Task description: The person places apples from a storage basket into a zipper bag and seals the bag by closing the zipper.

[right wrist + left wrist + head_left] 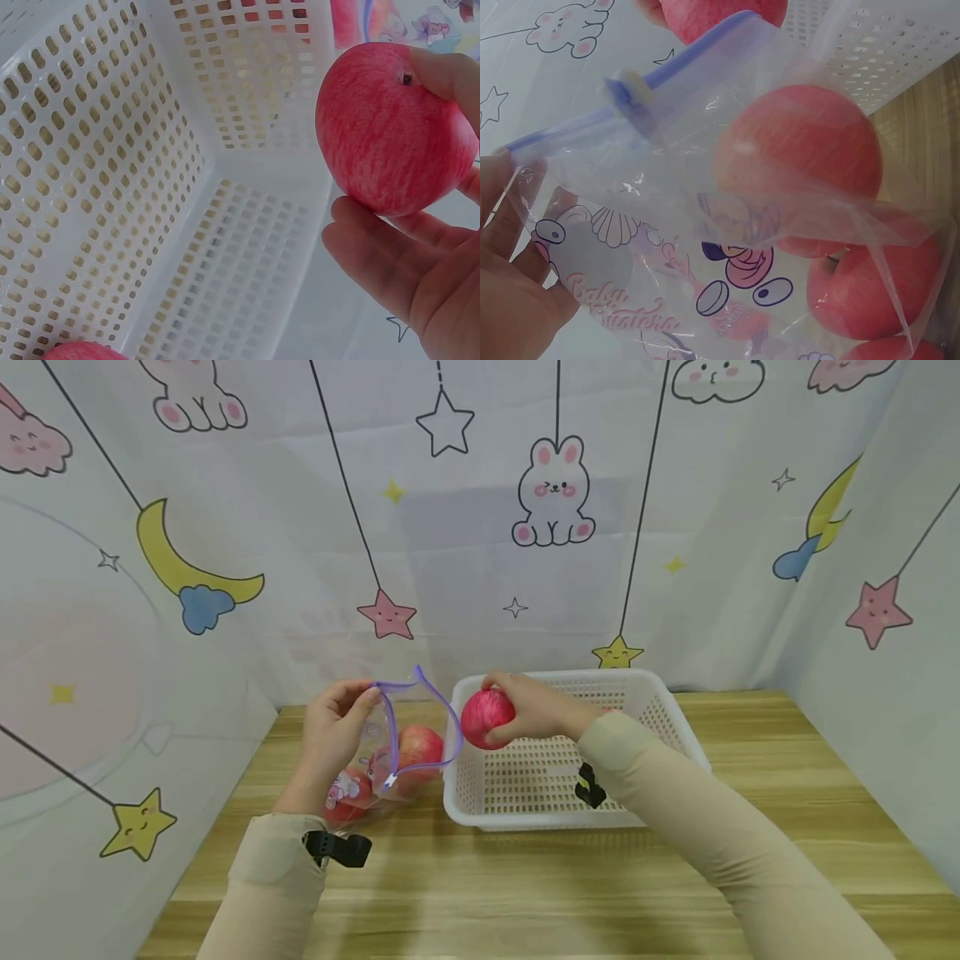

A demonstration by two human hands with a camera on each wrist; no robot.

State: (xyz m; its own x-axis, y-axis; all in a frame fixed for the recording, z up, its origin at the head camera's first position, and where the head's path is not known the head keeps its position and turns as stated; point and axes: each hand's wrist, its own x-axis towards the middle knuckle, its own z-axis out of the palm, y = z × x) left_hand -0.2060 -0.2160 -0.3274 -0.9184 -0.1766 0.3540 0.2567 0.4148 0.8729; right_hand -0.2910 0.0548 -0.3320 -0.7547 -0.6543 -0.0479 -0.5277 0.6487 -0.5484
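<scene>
My right hand (528, 703) grips a red apple (486, 718) above the left rim of a white plastic basket (577, 820). Thumb and fingers lie on opposite sides of that apple (394, 127) in the right wrist view. My left hand (335, 727) pinches the purple-edged mouth of a clear zip bag (392, 735) with printed cartoons. The bag's mouth gapes toward the held apple. Several apples lie inside the bag, one large apple (802, 150) uppermost in the left wrist view. A white zip slider (390, 781) sits on the purple edge.
Another apple (84, 351) lies in the basket, cut off by the right wrist view's lower edge and mostly behind my arm in the head view. Basket and bag stand side by side on a wooden table (480, 893). A printed curtain (465, 552) hangs behind.
</scene>
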